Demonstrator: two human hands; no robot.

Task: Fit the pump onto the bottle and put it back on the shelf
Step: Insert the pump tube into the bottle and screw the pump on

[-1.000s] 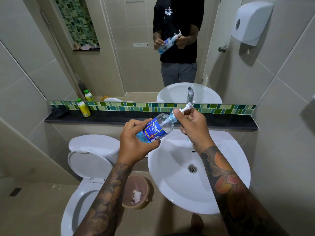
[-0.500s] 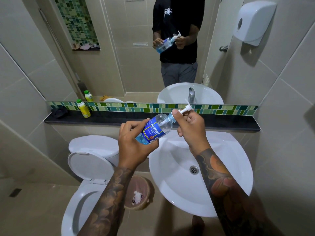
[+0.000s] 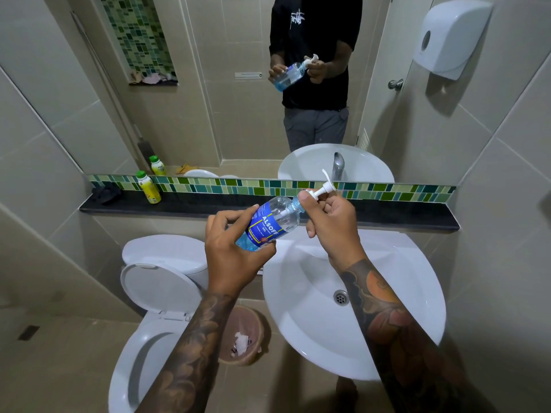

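Observation:
A clear bottle [image 3: 275, 222] with a blue label and blue gel lies tilted in front of me, neck up to the right. My left hand [image 3: 231, 251] grips its lower body. The white pump [image 3: 323, 188] sits in the neck, its tube visible inside the bottle. My right hand [image 3: 331, 226] pinches the pump's collar with thumb and fingers. Both hands hover over the near edge of the dark shelf [image 3: 179, 205] under the mirror.
A yellow bottle with a green cap [image 3: 148, 187] and a dark cloth [image 3: 105, 193] sit on the shelf's left end. Below are a white basin [image 3: 304, 317], a toilet [image 3: 155, 293] and a bin [image 3: 241, 338]. A dispenser [image 3: 447, 40] hangs upper right.
The bottle and both hands hold nearly the same place. My right fingers have shifted around the pump collar and the pump head has turned slightly.

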